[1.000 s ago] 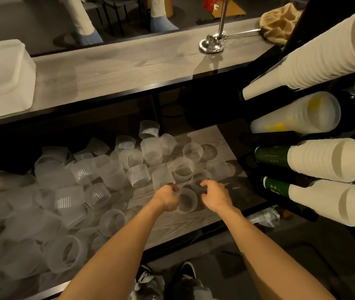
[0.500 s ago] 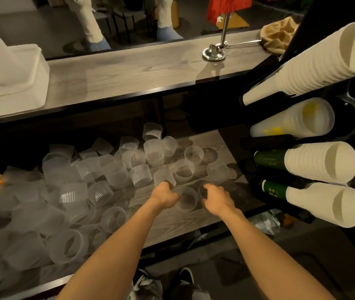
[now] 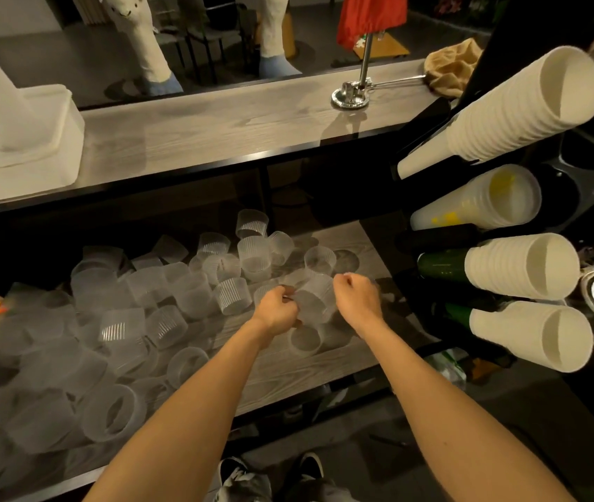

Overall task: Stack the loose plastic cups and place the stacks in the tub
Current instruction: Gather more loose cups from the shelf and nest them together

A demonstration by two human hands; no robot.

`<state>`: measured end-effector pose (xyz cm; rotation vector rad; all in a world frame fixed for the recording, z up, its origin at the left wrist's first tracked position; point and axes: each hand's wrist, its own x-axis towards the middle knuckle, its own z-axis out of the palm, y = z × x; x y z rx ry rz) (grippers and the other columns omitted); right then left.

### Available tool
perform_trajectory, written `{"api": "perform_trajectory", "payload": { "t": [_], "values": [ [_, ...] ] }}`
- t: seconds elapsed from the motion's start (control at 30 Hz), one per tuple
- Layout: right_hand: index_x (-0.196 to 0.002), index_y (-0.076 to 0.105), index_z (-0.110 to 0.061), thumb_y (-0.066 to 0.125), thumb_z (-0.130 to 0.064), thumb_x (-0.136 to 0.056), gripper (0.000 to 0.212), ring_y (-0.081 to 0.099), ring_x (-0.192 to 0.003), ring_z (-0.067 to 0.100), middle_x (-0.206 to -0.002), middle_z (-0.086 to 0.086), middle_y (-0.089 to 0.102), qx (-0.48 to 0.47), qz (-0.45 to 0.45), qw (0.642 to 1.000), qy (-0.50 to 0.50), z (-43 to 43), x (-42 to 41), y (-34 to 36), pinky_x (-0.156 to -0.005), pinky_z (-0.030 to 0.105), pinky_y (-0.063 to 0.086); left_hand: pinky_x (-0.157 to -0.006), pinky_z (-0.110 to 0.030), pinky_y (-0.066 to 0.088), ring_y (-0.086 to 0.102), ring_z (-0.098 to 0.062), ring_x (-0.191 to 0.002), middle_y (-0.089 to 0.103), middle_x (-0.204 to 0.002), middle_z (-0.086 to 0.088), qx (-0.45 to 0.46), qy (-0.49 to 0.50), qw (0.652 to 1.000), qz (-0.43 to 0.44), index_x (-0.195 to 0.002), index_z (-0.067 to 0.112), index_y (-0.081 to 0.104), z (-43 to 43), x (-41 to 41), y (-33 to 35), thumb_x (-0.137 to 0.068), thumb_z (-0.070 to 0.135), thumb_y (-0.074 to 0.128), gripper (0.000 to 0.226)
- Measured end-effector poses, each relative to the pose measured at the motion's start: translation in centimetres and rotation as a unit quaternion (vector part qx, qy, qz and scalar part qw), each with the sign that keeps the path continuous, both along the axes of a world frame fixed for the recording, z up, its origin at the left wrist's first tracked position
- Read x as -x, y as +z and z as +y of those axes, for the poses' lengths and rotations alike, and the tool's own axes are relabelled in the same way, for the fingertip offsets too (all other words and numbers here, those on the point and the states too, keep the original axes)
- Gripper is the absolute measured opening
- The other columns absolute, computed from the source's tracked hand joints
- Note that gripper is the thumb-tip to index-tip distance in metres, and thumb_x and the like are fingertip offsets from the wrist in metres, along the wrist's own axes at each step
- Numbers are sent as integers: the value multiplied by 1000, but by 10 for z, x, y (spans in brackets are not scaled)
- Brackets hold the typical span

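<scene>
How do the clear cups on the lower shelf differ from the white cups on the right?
The clear cups are see-through and ribbed; the white cups are solid white. The clear cups lie loose and scattered, some tipped over; the white cups are nested in long stacks lying sideways. The clear cups look short and squat; the white cups taper. Both are open-topped cups.

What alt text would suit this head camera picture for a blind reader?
A person's left hand and right hand grip a clear plastic cup above a wooden shelf littered with loose cups; a white tub sits on the counter.
</scene>
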<state>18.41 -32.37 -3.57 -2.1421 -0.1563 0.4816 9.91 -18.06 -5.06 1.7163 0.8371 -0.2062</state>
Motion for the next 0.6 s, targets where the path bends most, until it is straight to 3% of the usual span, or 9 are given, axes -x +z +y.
{"api": "perform_trajectory", "payload": {
  "t": [0.03,0.1,0.2,0.3,0.4,0.5,0.6],
  "values": [
    [-75,59,-11,44,-29,-100,34,58,-72,23,-76,7,61,-31,55,998,-20,3,-1,1,-66,42,47,-48,-16,47,74,-29,-95,66,-115,-7,16,-12,1000,-8,-137,13,52,-2,-1,4,-99,5,44,39],
    [-76,56,-13,42,-27,-101,32,50,-59,19,-70,7,54,-70,154,985,-46,5,-1,-2,-53,37,42,-52,-19,49,76,-27,-91,68,-116,-3,39,-37,998,-17,-135,22,55,-5,0,8,-101,9,45,38],
    [-83,54,-11,40,-23,-103,28,42,-47,15,-65,5,47,-53,211,976,-22,3,3,-12,-42,27,29,-52,-20,51,76,-24,-81,71,-112,-6,29,-37,999,-10,-127,16,61,-4,4,4,-104,11,44,29],
    [-98,58,-6,43,-27,-104,27,56,-54,16,-72,7,56,-74,220,973,-12,2,8,-28,-52,29,46,-61,-28,60,78,-26,-82,73,-105,-11,-15,-53,998,35,-127,4,62,-2,9,-5,-102,6,39,35],
    [-108,62,-14,58,-55,-93,44,69,-87,22,-95,3,68,-73,202,977,16,-2,15,-36,-77,40,59,-69,-37,65,77,-29,-81,71,-114,-17,-46,-74,994,62,-133,1,56,0,10,-12,-97,2,41,40],
    [-101,63,-16,67,-53,-90,39,67,-90,17,-98,0,69,8,117,990,81,-8,19,-46,-69,32,55,-48,-28,57,77,-27,-71,70,-114,-23,-64,-64,994,65,-133,0,51,-5,9,-15,-96,4,48,37],
    [-95,63,-11,67,-36,-95,25,68,-83,19,-89,3,69,66,70,990,107,-14,18,-58,-74,37,59,-40,-21,49,75,-24,-62,68,-113,-22,-70,-40,994,70,-121,1,52,-8,10,-17,-98,5,51,24]
  ]
}}
